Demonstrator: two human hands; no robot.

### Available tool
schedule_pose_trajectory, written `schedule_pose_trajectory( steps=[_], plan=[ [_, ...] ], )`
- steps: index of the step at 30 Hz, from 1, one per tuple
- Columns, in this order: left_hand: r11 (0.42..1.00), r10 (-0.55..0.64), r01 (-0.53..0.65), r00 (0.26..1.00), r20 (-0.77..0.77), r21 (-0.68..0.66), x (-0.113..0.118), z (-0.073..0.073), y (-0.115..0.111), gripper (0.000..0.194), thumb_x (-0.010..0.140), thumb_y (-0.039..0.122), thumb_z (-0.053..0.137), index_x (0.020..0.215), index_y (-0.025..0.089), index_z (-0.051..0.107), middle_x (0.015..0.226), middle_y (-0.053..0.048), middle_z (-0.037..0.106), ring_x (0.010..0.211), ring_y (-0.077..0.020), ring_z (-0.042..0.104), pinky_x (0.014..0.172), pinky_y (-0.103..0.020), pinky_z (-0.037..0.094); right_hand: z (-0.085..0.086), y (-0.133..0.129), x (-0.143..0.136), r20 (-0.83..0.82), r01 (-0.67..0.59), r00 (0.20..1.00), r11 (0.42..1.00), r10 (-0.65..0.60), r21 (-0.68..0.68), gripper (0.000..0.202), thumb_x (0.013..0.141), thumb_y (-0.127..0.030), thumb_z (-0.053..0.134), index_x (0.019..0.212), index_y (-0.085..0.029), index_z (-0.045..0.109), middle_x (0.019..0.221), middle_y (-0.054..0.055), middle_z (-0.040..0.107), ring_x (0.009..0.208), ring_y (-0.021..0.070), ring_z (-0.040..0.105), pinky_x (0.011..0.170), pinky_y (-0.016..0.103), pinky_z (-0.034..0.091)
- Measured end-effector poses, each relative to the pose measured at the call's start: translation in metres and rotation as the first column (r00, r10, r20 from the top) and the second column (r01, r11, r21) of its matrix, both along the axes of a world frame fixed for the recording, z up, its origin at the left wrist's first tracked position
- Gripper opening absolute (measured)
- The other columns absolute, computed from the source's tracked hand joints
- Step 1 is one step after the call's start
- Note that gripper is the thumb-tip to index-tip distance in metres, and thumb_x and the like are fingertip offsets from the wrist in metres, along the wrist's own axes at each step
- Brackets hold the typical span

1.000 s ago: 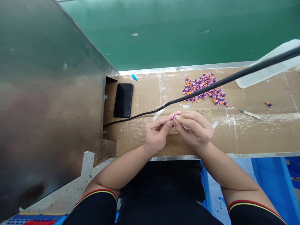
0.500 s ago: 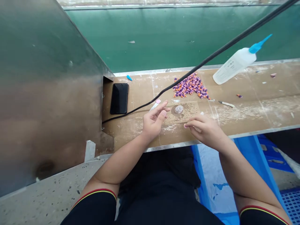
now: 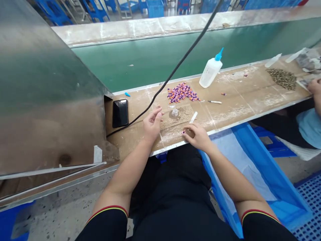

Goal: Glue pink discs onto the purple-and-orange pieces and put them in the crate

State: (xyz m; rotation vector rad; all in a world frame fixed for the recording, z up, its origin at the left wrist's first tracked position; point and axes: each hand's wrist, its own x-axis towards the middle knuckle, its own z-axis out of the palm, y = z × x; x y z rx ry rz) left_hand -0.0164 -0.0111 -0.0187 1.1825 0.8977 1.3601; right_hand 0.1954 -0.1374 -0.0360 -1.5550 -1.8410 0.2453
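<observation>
My left hand (image 3: pixel 151 124) hovers over the board on the left, fingers slightly curled and apart from the thumb, with nothing visible in it. My right hand (image 3: pixel 197 135) pinches a small purple and orange piece (image 3: pixel 184 132) between thumb and fingertips near the front edge. A white stick-like piece (image 3: pixel 194 117) sticks up behind the right hand's knuckles; whether the hand holds it is unclear. Between the hands, a small clear lump (image 3: pixel 175 112) sits on a wet cardboard piece (image 3: pixel 187 113). Behind lies a heap of small purple, pink and orange pieces (image 3: pixel 182 92).
A white squeeze bottle (image 3: pixel 211 72) with blue nozzle stands behind. A small knife (image 3: pixel 215 102), blue cap (image 3: pixel 127 94) and phone (image 3: pixel 120 113) lie on the bench. A black cable (image 3: pixel 173 72) crosses in front. Another person's hand (image 3: pixel 315 87) is far right, near a brown heap (image 3: pixel 282 78).
The camera view has shifted, bringing another person and a brown heap into sight at right. My right hand's pinched piece now shows purple and orange. The white piece beside my left hand is out of sight.
</observation>
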Motion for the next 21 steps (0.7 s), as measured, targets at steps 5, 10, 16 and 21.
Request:
schedule_pose_trajectory(
  steps=[5, 10, 16, 21],
  plan=[
    [0.999, 0.005, -0.003, 0.997, -0.076, 0.034, 0.003, -0.002, 0.002, 0.046, 0.082, 0.058, 0.087, 0.103, 0.018, 0.084, 0.135, -0.020, 0.077, 0.099, -0.0253, 0.080, 0.064, -0.025, 0.059, -0.013, -0.018, -0.009, -0.199, 0.150, 0.969, 0.989, -0.144, 0.015, 0.009, 0.099, -0.031, 0.071, 0.097, -0.023, 0.074, 0.104, 0.010, 0.079, 0.097, 0.0259, 0.075, 0.090, 0.042, 0.064],
    [0.998, 0.017, -0.008, 0.991, -0.135, 0.062, 0.006, -0.002, 0.004, 0.038, 0.086, 0.052, 0.083, 0.100, 0.018, 0.082, 0.128, -0.017, 0.080, 0.088, -0.0209, 0.079, 0.063, -0.025, 0.059, -0.046, -0.072, 0.062, -0.442, 0.611, 0.652, 0.772, -0.616, -0.175, 0.048, 0.102, -0.064, 0.061, 0.111, -0.018, 0.072, 0.101, 0.012, 0.081, 0.084, 0.0225, 0.078, 0.074, 0.034, 0.064],
    [0.988, 0.116, -0.084, 0.958, -0.263, 0.131, 0.015, -0.002, 0.009, 0.038, 0.082, 0.051, 0.072, 0.096, 0.016, 0.077, 0.123, -0.017, 0.079, 0.087, -0.0207, 0.078, 0.060, -0.025, 0.055, -0.104, -0.086, 0.131, -0.178, 0.680, 0.542, 0.552, -0.822, -0.483, 0.049, 0.111, -0.051, 0.048, 0.114, -0.012, 0.077, 0.098, 0.015, 0.082, 0.090, 0.0242, 0.079, 0.080, 0.037, 0.065],
    [0.983, 0.148, -0.102, 0.931, -0.333, 0.152, 0.017, 0.000, 0.008, 0.040, 0.079, 0.053, 0.069, 0.094, 0.016, 0.075, 0.116, -0.018, 0.079, 0.092, -0.0240, 0.079, 0.059, -0.026, 0.054, -0.131, -0.040, 0.121, 0.034, 0.492, 0.771, 0.560, -0.636, -0.667, 0.028, 0.107, -0.044, 0.074, 0.116, -0.017, 0.076, 0.116, 0.007, 0.078, 0.104, 0.0218, 0.076, 0.097, 0.043, 0.065]
  ],
)
